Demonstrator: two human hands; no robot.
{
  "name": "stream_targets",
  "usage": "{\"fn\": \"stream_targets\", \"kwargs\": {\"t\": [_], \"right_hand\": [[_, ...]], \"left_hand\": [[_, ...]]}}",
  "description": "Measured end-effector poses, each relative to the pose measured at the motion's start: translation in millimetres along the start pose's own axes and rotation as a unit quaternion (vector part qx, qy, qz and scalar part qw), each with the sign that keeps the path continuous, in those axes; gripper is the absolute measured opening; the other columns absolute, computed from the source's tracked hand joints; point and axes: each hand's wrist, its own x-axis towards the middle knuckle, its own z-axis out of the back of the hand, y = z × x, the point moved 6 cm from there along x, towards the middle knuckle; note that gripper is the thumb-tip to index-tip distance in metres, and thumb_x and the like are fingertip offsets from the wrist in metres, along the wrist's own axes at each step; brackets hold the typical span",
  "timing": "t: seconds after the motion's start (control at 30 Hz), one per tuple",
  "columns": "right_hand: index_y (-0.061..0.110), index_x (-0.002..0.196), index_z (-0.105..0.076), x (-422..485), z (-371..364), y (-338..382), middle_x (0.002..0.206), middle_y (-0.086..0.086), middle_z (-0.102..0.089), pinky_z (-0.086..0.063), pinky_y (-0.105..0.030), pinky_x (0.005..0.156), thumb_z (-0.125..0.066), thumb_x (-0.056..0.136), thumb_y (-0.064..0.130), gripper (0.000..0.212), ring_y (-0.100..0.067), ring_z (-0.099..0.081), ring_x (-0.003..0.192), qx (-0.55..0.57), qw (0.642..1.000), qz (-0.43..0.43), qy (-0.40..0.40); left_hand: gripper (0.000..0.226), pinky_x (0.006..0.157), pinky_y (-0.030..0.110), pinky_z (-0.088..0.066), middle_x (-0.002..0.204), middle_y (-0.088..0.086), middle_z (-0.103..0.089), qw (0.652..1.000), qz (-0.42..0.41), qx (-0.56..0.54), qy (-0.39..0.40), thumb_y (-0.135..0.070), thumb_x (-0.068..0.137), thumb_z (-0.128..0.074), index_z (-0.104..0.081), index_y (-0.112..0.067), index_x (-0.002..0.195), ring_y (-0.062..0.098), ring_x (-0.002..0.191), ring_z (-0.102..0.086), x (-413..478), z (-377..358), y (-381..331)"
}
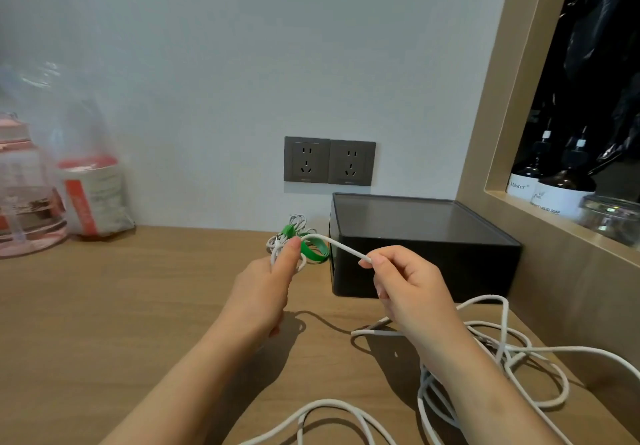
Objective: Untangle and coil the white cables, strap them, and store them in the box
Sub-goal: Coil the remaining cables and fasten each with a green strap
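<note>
Looked down on a wooden desk (138, 306) running back to a pale wall (207, 63). Found the black box (422, 236) at the back right, lid on, standing against that wall. Saw most of the white cable (540, 349) sprawled in loose, crossing loops over the desk's front right, in front of the box and outside it. Noted the right hand (412, 288) raised just before the box, thumb and forefinger pinching the cable, other fingers curled in. Noted the left hand (266, 292) level with it, gripping a few small turns of the same cable, thumb pressed upright against them; could not tell the lie of its other fingers, hidden behind the hand. Traced a short arched run of cable from one hand to the other. Spotted a double socket (329, 161) above the box's left end. Picked out a green strap (315, 252) curled on the desk just behind the left thumb, beside the box's left wall, and a small strapped bundle (294, 226) past it, near the wall.
</note>
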Motion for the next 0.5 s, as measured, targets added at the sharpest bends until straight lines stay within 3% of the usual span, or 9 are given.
{"fn": "stream_targets", "kwargs": {"t": [0.13,0.27,0.4,0.5], "right_hand": [[0.028,0.087,-0.061,-2,-4,6,0.06,0.008,-0.053,-0.038,-0.009,0.047,-0.047,0.094,0.02,0.018,0.0,-0.048,0.052,-0.011,0.999,0.035,-0.001],[0.026,0.087,-0.057,-9,-17,12,0.058,0.008,-0.059,-0.043,-0.011,0.051,-0.051,0.093,0.017,0.013,-0.001,-0.054,0.055,-0.02,0.998,0.051,0.023],[0.026,0.084,-0.055,-13,-25,14,0.069,0.008,-0.064,-0.046,-0.009,0.061,-0.052,0.092,0.018,0.012,-0.002,-0.06,0.066,-0.038,0.997,0.06,0.041],[0.027,0.084,-0.056,-14,-28,17,0.071,0.012,-0.066,-0.048,-0.009,0.065,-0.054,0.091,0.018,0.011,-0.003,-0.062,0.071,-0.029,0.996,0.061,0.055]], "left_hand": [[0.059,0.04,0.023,-0.027,0.037,-0.006,-0.03,0.991,0.084,-0.107,0.001,-0.063,0.092,-0.03,-0.038,-0.016,0.058,0.013,0.033,-0.026,2,-5,10],[0.057,0.037,0.02,-0.026,0.036,-0.007,-0.025,0.951,0.159,-0.264,0.023,-0.067,0.089,-0.032,-0.035,-0.017,0.062,0.009,0.027,-0.021,0,-10,17],[0.061,0.041,0.02,-0.028,0.041,-0.006,-0.026,0.944,0.147,-0.293,0.043,-0.077,0.072,-0.043,-0.04,-0.016,0.073,0.008,0.032,-0.025,-1,-10,11],[0.066,0.043,0.022,-0.031,0.045,-0.006,-0.027,0.958,0.093,-0.264,0.062,-0.071,0.051,-0.057,-0.048,-0.016,0.087,0.008,0.037,-0.027,-3,-11,1]]}}
